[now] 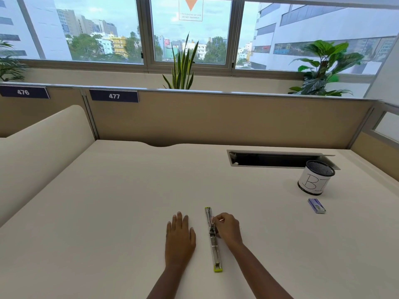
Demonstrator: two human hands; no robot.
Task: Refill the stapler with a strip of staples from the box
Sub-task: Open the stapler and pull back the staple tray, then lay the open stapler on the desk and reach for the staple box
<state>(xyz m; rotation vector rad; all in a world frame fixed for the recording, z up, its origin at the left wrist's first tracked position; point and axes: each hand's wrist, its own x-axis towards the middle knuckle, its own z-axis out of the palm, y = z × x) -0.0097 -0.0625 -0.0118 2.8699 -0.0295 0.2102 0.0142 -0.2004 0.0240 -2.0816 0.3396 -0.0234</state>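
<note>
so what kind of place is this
Probably an open-plan office: a desk with a cable hatch, low partitions carrying number labels 476 and 477, and windows onto city buildings.

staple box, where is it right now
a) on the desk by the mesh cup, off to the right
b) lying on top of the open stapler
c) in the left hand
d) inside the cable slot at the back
A: the staple box lies on the desk just in front of the mesh cup, well apart from the stapler.
</note>
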